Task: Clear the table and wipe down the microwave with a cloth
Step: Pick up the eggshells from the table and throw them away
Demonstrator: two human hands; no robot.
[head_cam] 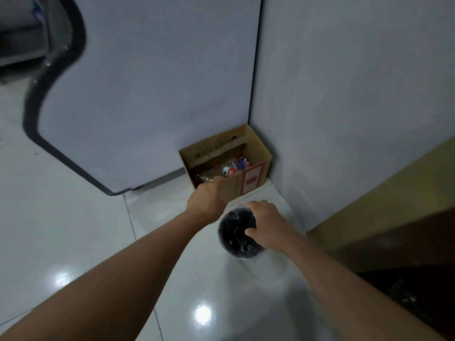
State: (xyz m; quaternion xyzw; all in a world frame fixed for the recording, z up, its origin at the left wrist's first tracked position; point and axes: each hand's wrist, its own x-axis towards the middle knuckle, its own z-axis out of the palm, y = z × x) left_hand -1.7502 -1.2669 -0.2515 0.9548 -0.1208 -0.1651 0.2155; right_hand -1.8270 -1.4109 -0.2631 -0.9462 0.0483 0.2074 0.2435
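I am looking down at a floor corner. My left hand (206, 199) reaches over the front edge of an open cardboard box (256, 178). Its fingers are hidden behind the back of the hand, so any hold is unseen. Several bottles (230, 169) and a brown packet lie inside the box. My right hand (267, 223) hovers over a round black bin (232, 238) lined with a clear bag, thumb spread from the bent fingers, with nothing visible in it. Dark scraps lie in the bin. No table, microwave or cloth is in view.
A tall white appliance (147, 94) with a dark edge stands behind the box on the left. A white wall (344, 107) closes the corner on the right. A brown wooden surface (398, 212) juts in at the right. The floor is glossy white tile (61, 230).
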